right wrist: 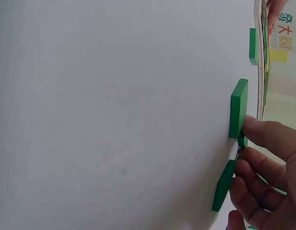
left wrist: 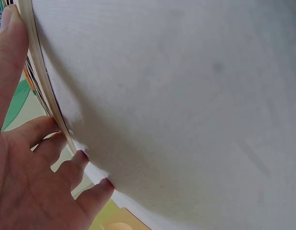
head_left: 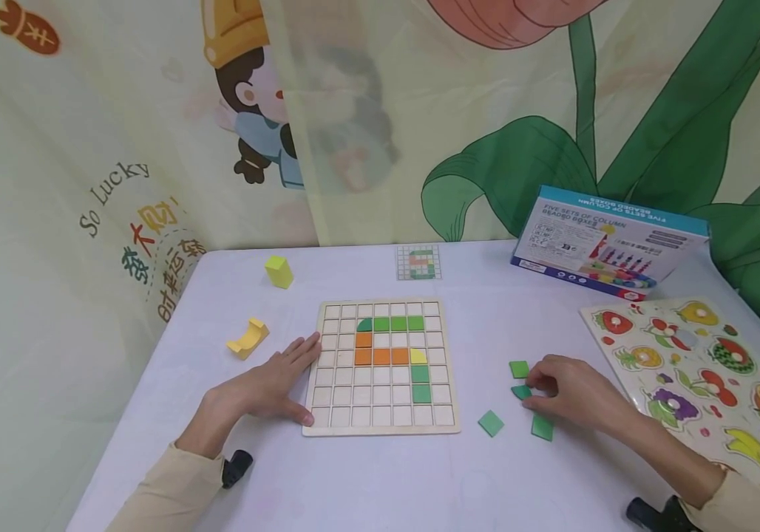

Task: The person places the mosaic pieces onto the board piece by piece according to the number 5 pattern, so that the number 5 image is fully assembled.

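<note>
My left hand (head_left: 282, 378) lies along the left edge of a wooden grid board (head_left: 340, 417), fingers spread, thumb at the lower corner. In the left wrist view the fingertips (left wrist: 107, 184) touch the cloth beside the board's edge. Green, orange and yellow tiles (head_left: 381, 357) form a stepped line in the board's cells. Right of the board, my right hand (head_left: 576, 391) pinches a small green rounded tile (head_left: 521, 391) between thumb and index finger, low over the table. Around it lie green square tiles (head_left: 519, 369), one above, one below (head_left: 543, 427) and one to the left (head_left: 491, 423).
Behind the board lies a small pattern card (head_left: 418, 263). A yellow-green block (head_left: 279, 272) and a yellow arch block (head_left: 248, 338) are at the left. At the right are a leaning printed box (head_left: 609, 240) and a fruit puzzle board (head_left: 699, 369).
</note>
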The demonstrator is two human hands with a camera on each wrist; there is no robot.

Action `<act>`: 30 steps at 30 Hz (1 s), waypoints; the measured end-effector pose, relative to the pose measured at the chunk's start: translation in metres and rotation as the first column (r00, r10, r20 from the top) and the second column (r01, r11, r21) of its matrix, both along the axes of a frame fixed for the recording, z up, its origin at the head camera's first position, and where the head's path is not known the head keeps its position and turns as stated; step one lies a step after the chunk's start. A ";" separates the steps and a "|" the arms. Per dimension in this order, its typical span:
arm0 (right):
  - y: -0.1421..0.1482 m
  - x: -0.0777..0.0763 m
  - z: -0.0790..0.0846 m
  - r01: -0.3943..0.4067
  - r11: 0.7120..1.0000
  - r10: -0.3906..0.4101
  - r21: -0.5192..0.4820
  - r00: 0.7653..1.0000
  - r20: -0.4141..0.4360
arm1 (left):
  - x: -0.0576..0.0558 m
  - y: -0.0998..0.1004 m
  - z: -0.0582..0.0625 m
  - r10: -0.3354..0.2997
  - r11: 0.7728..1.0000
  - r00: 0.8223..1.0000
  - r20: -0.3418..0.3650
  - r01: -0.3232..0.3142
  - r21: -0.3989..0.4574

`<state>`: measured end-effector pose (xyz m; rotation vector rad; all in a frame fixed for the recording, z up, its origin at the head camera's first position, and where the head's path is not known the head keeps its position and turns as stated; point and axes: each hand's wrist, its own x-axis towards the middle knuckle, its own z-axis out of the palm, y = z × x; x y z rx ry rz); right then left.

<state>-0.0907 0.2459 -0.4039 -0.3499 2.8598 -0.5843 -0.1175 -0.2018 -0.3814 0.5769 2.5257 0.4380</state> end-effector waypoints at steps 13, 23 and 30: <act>-0.052 -0.013 0.010 -0.199 0.967 0.193 -0.157 0.980 -0.054 | 0.000 -0.002 -0.001 0.008 1.000 1.000 0.003 -0.008 -0.010; -0.106 -0.020 0.010 -0.477 0.873 0.474 -0.107 0.879 -0.052 | -0.001 0.000 -0.003 0.007 1.000 1.000 0.007 -0.007 -0.027; -0.119 -0.019 0.012 -0.580 0.813 0.576 -0.059 0.814 -0.073 | -0.001 -0.001 -0.002 0.007 1.000 1.000 0.003 -0.007 -0.021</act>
